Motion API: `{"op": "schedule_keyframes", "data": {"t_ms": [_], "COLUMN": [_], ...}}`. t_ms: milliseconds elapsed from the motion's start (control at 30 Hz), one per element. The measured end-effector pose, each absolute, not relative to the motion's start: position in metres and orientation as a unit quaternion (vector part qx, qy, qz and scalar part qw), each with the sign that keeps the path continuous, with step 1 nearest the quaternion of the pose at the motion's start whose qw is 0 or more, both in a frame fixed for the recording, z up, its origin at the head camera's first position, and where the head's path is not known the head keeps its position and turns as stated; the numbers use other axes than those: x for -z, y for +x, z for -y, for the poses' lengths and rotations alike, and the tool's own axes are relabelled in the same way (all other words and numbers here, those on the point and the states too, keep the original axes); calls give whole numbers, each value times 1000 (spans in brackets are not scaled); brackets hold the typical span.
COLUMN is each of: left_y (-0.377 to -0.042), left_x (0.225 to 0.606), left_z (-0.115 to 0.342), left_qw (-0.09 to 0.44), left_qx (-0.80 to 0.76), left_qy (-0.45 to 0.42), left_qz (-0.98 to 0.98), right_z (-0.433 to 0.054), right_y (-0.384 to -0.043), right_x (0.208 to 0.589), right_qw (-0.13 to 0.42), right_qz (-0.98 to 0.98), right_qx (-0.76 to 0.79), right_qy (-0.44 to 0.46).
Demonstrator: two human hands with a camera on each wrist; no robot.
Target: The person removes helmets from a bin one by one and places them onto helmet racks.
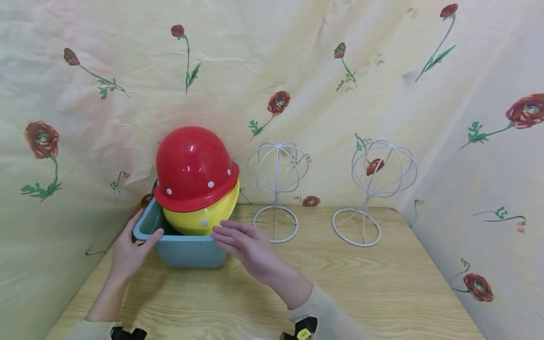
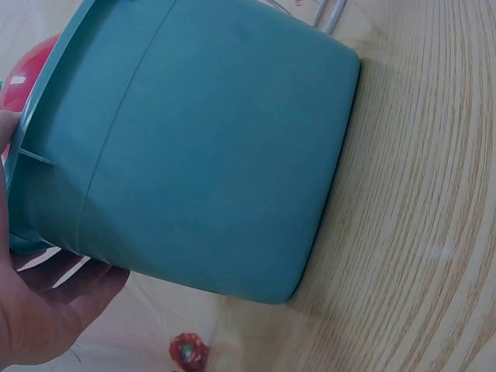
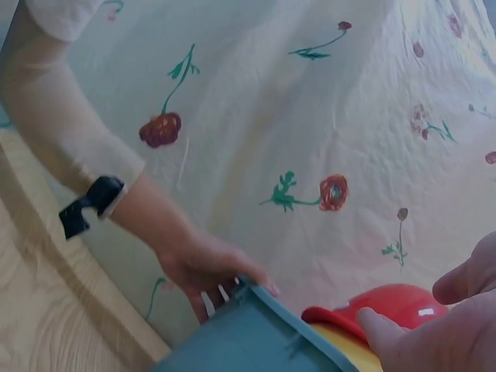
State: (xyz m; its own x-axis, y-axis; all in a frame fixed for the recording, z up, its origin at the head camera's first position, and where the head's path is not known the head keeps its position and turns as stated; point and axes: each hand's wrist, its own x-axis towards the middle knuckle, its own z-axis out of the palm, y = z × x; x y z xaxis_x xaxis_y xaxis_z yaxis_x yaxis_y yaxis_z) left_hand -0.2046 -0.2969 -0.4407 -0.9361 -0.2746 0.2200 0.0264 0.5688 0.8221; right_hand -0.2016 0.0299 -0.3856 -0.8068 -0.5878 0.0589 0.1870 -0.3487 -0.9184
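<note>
Head view: A blue-green bin (image 1: 191,252) is located at the rear left corner of the desk (image 1: 382,293). A red helmet (image 1: 193,165), dome upward, is stacked over a yellow helmet (image 1: 184,223), which is partly seated in the bin. The bin's left rim is gripped by the left hand (image 1: 129,252), thumb over the rim. The right hand (image 1: 255,252) is held with straight fingers together at the bin's front right corner; contact cannot be confirmed. Two white wire stands are positioned along the rear edge: the left stand (image 1: 276,192) beside the bin, the right stand (image 1: 369,194) near the rear right corner.

Left wrist view: The bin's base is supported on the desk; fingers are placed beneath its rim.

Right wrist view: The right thumb and fingers are spread apart near the red helmet.
</note>
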Motion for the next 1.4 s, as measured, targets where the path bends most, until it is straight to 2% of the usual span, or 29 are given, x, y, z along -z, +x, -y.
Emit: {"op": "schedule_keyframes", "data": {"t_ms": [200, 600, 733, 1033, 1233, 1400], "left_y": [-205, -216, -217, -207, -202, -211], "left_x": [441, 442, 446, 462, 474, 471], "left_z": [297, 291, 291, 283, 277, 274], "left_qw": [161, 178, 205, 303, 332, 347], "left_qx": [459, 486, 488, 503, 512, 518], "left_qy": [78, 58, 44, 33, 70, 56], "left_qz": [870, 854, 847, 809, 789, 780], "right_z": [-10, 14, 21, 42, 46, 45], "right_y": [-203, -212, -215, -217, -216, -227], "right_x": [377, 368, 365, 372, 375, 364], "right_qw": [269, 267, 273, 283, 303, 292], "right_qz": [-483, -443, -424, -415, -417, -434], "right_qx": [816, 847, 858, 864, 856, 851], "right_qy": [-172, -126, -101, -43, -39, -52]}}
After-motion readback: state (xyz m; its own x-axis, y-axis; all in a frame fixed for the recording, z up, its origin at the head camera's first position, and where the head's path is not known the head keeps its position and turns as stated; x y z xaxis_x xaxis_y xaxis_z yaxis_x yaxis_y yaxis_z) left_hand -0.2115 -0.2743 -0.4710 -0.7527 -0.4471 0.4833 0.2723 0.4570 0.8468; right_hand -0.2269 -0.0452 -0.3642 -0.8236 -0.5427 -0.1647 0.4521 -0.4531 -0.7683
